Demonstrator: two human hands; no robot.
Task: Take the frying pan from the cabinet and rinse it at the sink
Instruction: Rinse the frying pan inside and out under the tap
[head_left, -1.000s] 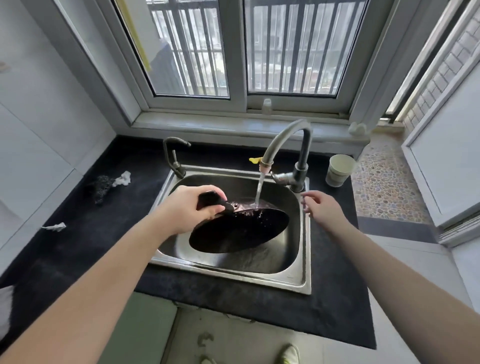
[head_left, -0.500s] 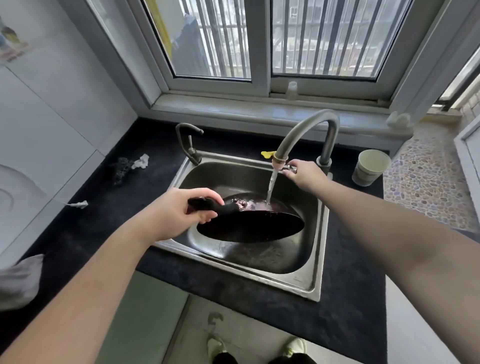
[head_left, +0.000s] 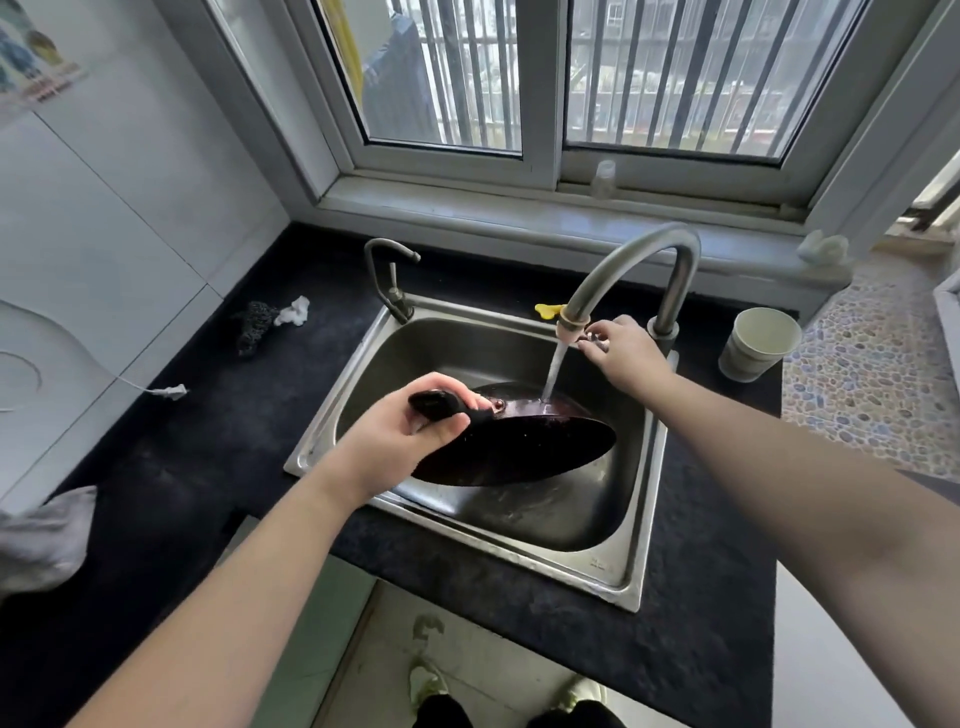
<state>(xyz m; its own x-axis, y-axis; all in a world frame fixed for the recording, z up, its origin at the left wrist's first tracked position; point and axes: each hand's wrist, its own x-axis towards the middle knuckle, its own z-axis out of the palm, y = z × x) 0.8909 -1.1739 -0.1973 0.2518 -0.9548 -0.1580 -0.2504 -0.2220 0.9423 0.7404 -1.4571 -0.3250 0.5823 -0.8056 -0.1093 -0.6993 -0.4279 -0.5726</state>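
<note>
While left hand (head_left: 400, 441) grips pan (head_left: 519, 447) — handle half-hidden | right hand (head_left: 623, 353) pinches tap lever (head_left: 589, 339)

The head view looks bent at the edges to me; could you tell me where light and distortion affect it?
Head view: wide-angle lens bows the window frame; daylight behind it leaves the frying pan nearly black; soft sheen on the sink rim.

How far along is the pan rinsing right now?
Done: the frying pan is out of the cabinet and over the sink. In hand: the left hand grips its handle, tilting it under water running from the faucet; the right hand is at the faucet lever. Left: finishing the rinse and shutting off the water.
</note>
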